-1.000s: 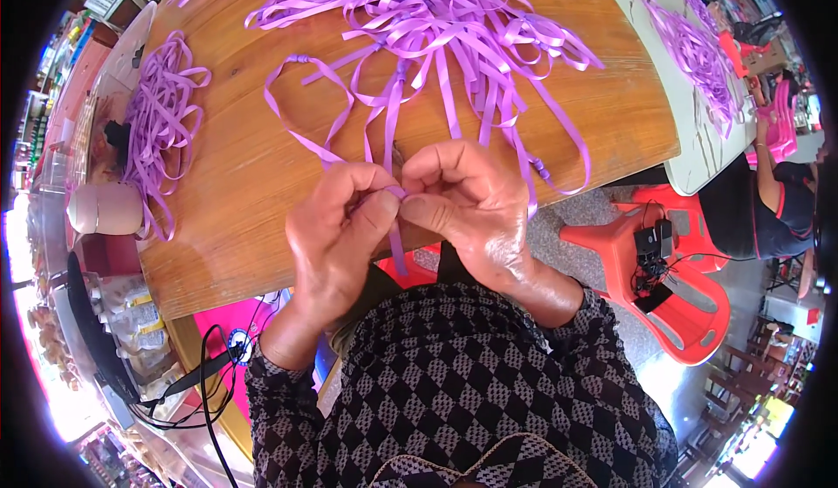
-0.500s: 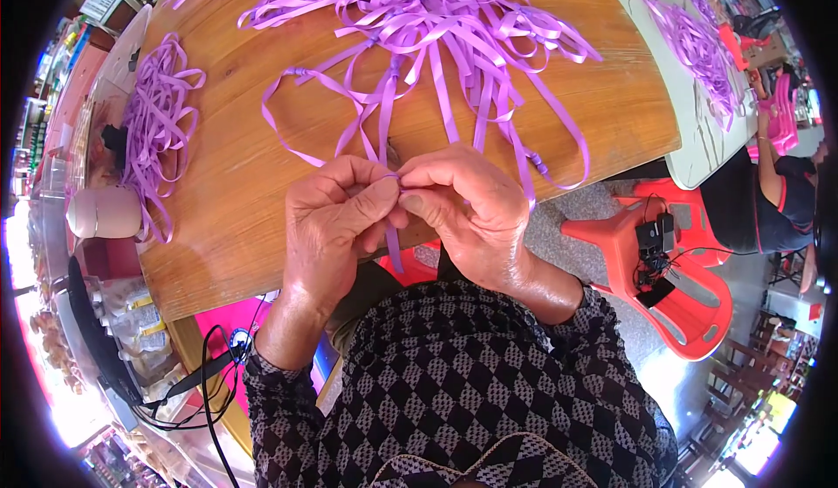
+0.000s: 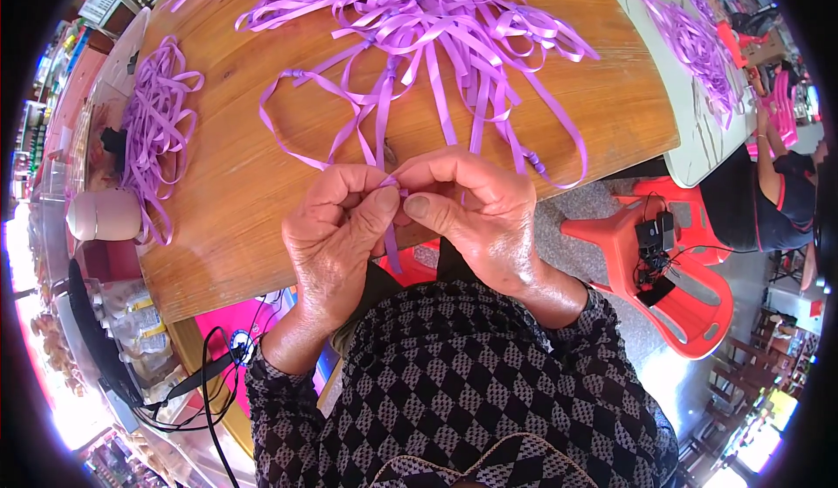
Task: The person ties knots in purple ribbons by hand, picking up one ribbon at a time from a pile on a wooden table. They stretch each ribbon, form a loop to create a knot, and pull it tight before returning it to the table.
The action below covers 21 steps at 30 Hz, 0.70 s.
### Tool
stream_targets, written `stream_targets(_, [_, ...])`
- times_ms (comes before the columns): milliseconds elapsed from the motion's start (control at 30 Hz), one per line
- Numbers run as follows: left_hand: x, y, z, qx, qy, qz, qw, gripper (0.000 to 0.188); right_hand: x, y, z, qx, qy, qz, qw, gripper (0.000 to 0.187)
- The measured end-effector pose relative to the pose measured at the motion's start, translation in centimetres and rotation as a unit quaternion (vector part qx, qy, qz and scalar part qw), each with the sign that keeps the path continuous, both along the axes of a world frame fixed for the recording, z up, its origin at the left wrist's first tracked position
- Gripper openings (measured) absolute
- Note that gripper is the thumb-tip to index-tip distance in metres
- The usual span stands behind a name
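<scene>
My left hand (image 3: 339, 226) and my right hand (image 3: 476, 222) meet at the front edge of the wooden table (image 3: 218, 252). Both pinch the same purple ribbon (image 3: 392, 248) between thumb and fingers, and its tail hangs down below my left fingers. The pinched spot itself is mostly covered by the fingertips. Beyond my hands, a large heap of purple ribbons (image 3: 410, 8) spreads over the far side of the table. Several strands trail from it toward me, some with small knots, such as the knotted ribbon (image 3: 534, 161) right of my right hand.
More purple ribbon (image 3: 161, 121) lies bunched at the table's left edge, near a pinkish rounded object (image 3: 105, 215). A white table (image 3: 694, 156) with ribbons adjoins at right. Red plastic stools (image 3: 681, 313) stand below it, one carrying black devices. Another person (image 3: 768, 191) is at far right.
My fingertips stay together on the ribbon. The right hand has turned slightly, its thumb a little farther from the left thumb, and the left hand has shifted slightly downward.
</scene>
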State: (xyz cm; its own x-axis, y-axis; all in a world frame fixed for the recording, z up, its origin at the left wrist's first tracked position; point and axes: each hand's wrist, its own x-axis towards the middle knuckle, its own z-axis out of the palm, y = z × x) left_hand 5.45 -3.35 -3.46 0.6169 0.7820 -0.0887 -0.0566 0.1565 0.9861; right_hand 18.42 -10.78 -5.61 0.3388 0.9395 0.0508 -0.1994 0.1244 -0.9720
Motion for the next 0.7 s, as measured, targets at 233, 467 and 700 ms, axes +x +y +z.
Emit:
stream_targets(233, [0.2,-0.4,0.6,0.003,0.007,0.018,1.000,0.011,-0.3,0.3,-0.2,0.053,0.011,-0.015,0.998,0.010])
stream_targets(467, [-0.5,0.8,0.8,0.084,0.021,-0.063,0.994,0.016,0.7,0.5,0.0,0.084,-0.059,-0.042,0.994,0.007])
stream_targets(700, [-0.4,1.1,1.2,0.222,0.023,-0.059,0.973,0.020,1.1,-0.1,1.0,-0.033,0.124,-0.029,0.991,0.009])
